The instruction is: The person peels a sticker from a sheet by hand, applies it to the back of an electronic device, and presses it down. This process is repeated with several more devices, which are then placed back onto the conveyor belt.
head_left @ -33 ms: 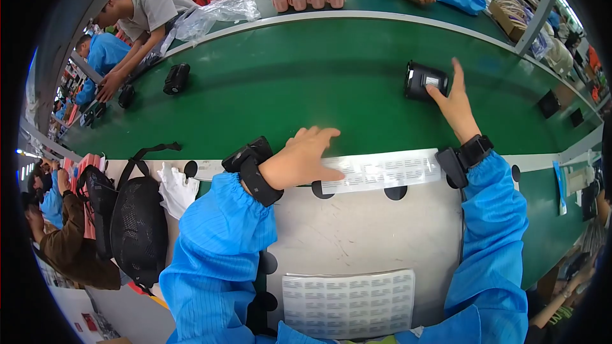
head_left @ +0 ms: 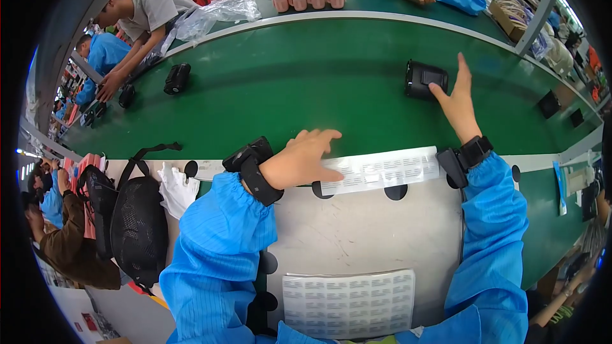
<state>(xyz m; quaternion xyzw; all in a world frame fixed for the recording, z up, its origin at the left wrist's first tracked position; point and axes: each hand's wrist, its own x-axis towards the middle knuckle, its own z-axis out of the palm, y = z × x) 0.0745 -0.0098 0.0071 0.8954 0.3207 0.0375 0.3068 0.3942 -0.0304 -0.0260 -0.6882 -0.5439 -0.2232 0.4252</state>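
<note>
On green belt | right hand (head_left: 458, 99) touches black device (head_left: 425, 80) | left hand (head_left: 299, 159) on label strip (head_left: 382, 169)

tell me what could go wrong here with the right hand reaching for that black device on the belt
1. The right hand touches the black device only with fingertips, so it might slide or tip on the green belt instead of being gripped.
2. The left hand rests on the end of the label strip, which lies along the table edge; a pull could drag or crease it.
</note>
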